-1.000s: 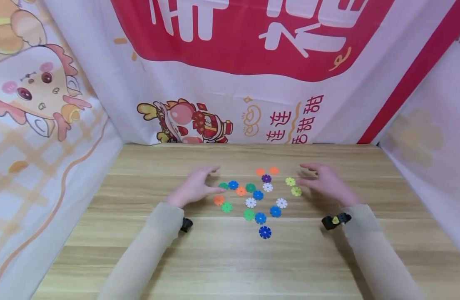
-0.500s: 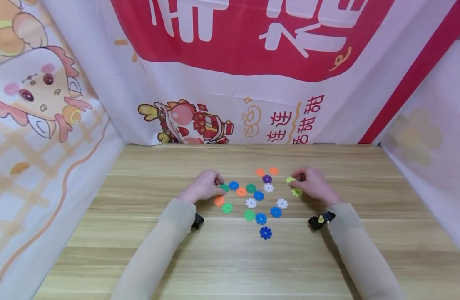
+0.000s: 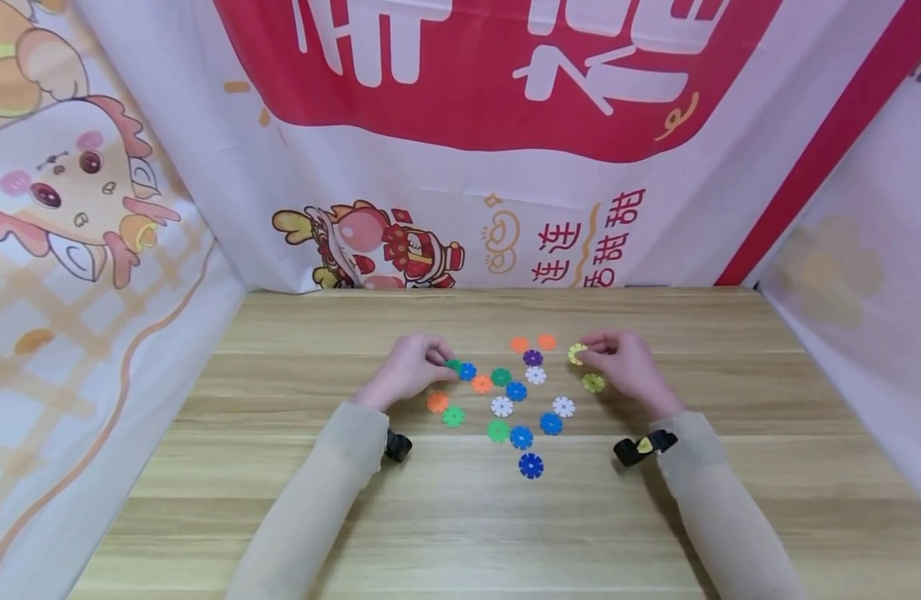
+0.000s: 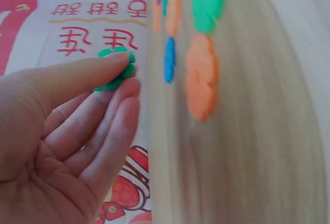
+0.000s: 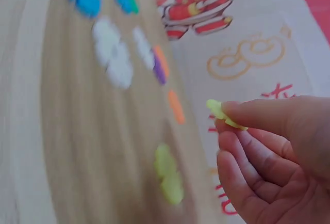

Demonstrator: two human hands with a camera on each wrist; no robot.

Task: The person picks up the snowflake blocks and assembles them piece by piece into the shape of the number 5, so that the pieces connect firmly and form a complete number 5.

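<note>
Green disc [image 4: 116, 69] is pinched in our left hand [image 3: 403, 371]; our right hand [image 3: 625, 367] is pinching a yellow disc [image 3: 577, 353], both above the wooden table [image 3: 460, 517].

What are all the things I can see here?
Green disc: one, pinched in the left grip.
Yellow-green disc: one, pinched in the right grip.
Loose discs: about sixteen; blue, orange, green, white, purple, yellow-green; scattered on the table between the hands.
Table: one, pale wood.
Banners: red, white, cartoon prints; behind and at both sides.
Wrist cameras: two, black.
Sleeves: two, beige.
Left hand, right hand: at the pile's edges.
</note>
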